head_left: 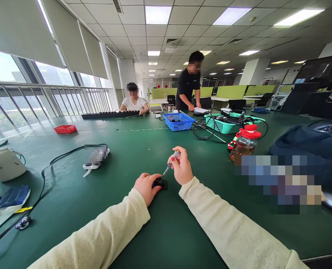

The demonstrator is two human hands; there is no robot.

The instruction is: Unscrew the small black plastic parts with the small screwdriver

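My left hand (147, 187) grips a small black part (160, 182) on the green table, thumb at its near side and fingers over its top. Part of it is hidden under the fingers, and I cannot make out its exact kind. In my right hand (182, 167) is a screwdriver (169, 164) with a clear handle, pinched between thumb and fingers and tilted. Its thin shaft slants down to the left, and the tip meets or hovers just over the black part; which of the two I cannot tell.
Ahead stand a blue basket (178, 121), a teal basket (224, 126) of cables and a red-lidded jar (245, 144). A red tray (65, 129) lies at the left, a white device (5, 164) nearer. A dark blue bag (303, 149) rests right. Two people are across the table.
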